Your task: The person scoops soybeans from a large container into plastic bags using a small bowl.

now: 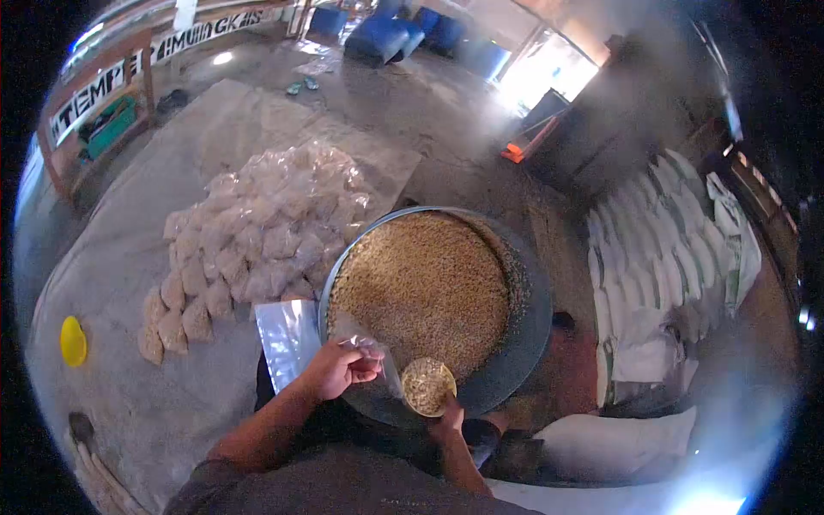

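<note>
I'm watching the left hand (343, 371) at six o'clock, pinching a clear bag (390, 374); the right hand (447, 417), slightly apart, is gripping a cup (455, 386) loaded with grains. The bag is looking unfilled, by my judgement. Flat empty bags (287, 342) are lying at eight o'clock. The tub (530, 339) at centre is holding plenty more grains (421, 283), so I'm reading much as left to do. Filled bags (257, 223) are heaping up between nine and ten, on a pale sheet (94, 257) covering the floor. White sacks (648, 266) are lying stacked at three. Farther off, a lettered banner (206, 36) is hanging at ten, blue barrels (378, 39) are standing at twelve, and light is glaring through an opening (545, 73) at one.
</note>
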{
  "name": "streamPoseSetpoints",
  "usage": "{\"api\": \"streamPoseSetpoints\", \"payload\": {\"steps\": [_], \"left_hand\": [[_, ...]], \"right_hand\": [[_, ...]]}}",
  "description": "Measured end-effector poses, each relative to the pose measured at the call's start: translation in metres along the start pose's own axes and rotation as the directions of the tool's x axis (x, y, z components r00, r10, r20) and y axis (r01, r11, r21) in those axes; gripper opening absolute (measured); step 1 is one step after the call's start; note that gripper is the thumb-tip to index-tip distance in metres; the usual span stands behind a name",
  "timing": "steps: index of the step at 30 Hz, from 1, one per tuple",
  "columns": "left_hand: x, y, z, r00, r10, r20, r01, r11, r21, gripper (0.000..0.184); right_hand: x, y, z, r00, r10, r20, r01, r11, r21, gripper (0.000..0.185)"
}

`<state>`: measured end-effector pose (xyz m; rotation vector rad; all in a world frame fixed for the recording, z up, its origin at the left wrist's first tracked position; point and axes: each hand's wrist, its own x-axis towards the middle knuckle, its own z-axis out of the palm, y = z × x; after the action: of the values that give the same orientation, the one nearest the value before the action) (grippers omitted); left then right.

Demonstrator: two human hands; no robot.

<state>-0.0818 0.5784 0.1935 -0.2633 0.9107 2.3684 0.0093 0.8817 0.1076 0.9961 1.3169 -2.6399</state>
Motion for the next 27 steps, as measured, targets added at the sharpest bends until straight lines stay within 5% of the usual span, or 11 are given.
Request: {"api": "streamPoseSetpoints", "payload": {"steps": [3,5,8,11,12,13,16,18,21,23,27], "left_hand": [[0.018,-0.002,-0.008,0.987,0.102,-0.128,-0.087,0.989,0.117,0.014],[0.04,0.0,-0.009,0.859,0.444,-0.255,-0.361,0.879,0.312,0.015],[0.085,-0.015,-0.021,0.514,0.851,-0.113,-0.53,0.418,0.738,0.019],[0.101,-0.037,-0.004,0.695,0.599,0.398,-0.329,-0.227,0.916,0.026],[0.109,-0.055,0.001,0.72,0.522,0.459,-0.534,-0.006,0.845,0.024],[0.092,-0.054,0.034,0.878,0.407,0.252,-0.271,-0.011,0.962,0.02],[0.125,-0.099,0.023,0.839,0.397,0.373,-0.543,0.658,0.521,0.015],[0.101,-0.088,0.037,0.958,0.169,0.231,-0.225,0.943,0.245,0.015],[0.135,-0.115,0.014,0.986,0.048,0.16,-0.041,0.998,-0.052,0.016],[0.147,-0.129,0.007,0.897,0.365,0.249,-0.425,0.868,0.258,0.019],[0.13,-0.108,0.013,0.919,0.352,0.175,-0.39,0.757,0.524,0.023]], "right_hand": [[-0.002,-0.013,0.004,0.999,0.017,0.037,-0.016,1.0,-0.006,0.049],[-0.015,-0.032,0.026,0.983,-0.025,0.183,0.011,0.997,0.077,0.053],[-0.041,-0.067,0.063,0.916,-0.063,0.395,0.016,0.992,0.122,0.057],[-0.058,-0.091,0.092,0.805,-0.092,0.586,0.053,0.995,0.083,0.074],[-0.063,-0.093,0.11,0.811,-0.083,0.579,0.044,0.996,0.082,0.074],[-0.061,-0.094,0.125,0.817,-0.069,0.573,0.032,0.997,0.075,0.074],[-0.019,-0.093,0.092,0.81,0.02,0.586,0.013,0.999,-0.051,0.066],[-0.002,-0.09,0.078,0.854,0.031,0.519,0.085,0.976,-0.198,0.06],[0.002,-0.1,0.07,0.873,0.273,0.404,-0.129,0.928,-0.348,0.057],[0.02,-0.095,0.047,0.928,0.242,0.283,-0.113,0.907,-0.405,0.052],[0.049,-0.101,0.037,0.916,0.348,0.2,-0.243,0.877,-0.415,0.05]]}}
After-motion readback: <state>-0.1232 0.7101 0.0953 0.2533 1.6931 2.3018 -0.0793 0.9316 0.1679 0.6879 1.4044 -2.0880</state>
